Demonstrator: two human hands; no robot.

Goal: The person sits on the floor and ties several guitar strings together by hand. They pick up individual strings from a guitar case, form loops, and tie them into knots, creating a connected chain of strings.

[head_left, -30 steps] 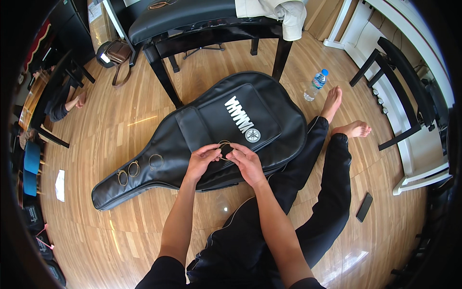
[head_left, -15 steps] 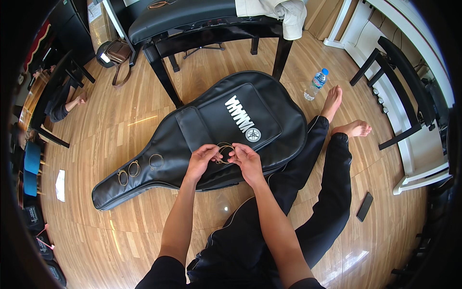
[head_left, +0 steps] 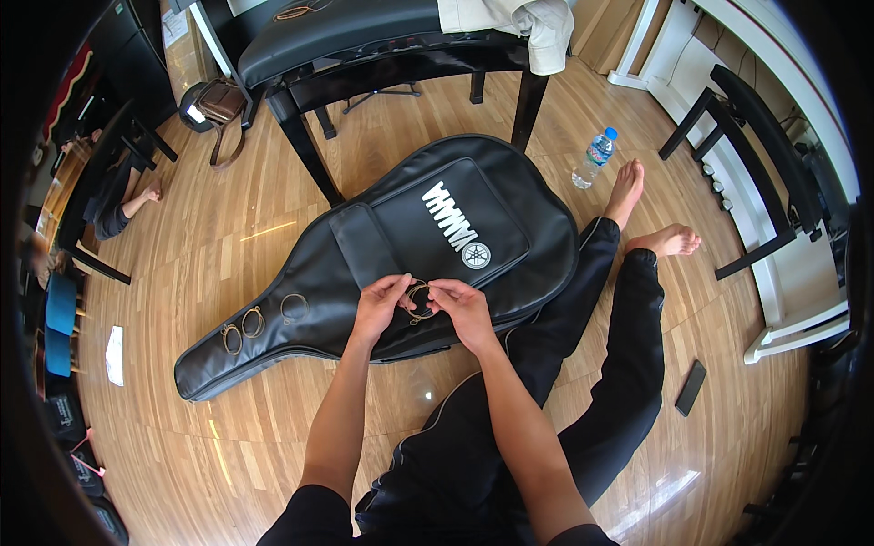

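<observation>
A coiled guitar string (head_left: 418,318), brass-coloured, is held up between my two hands above a black guitar bag (head_left: 410,223). My left hand (head_left: 379,306) pinches the left side of the loop, fingers closed. On its other side my right hand (head_left: 462,310) also pinches the coil with thumb and fingers. Along the narrow neck end of the bag, three more coiled strings lie in a row: one coil (head_left: 224,342) closest to the tip, a second coil (head_left: 245,328) beside it, and a thinner coil (head_left: 283,312) nearer the body.
My outstretched legs (head_left: 628,373) lie right of the bag. A water bottle (head_left: 595,158) stands near my feet, and a dark phone (head_left: 690,388) rests on the floor at right. A black bench (head_left: 391,68) with a pale cloth (head_left: 537,27) is behind the bag. Another person's foot (head_left: 147,195) shows far left.
The coil has turned slightly between my fingers, and my right hand has shifted a little left and down. The coils on the bag lie unmoved.
</observation>
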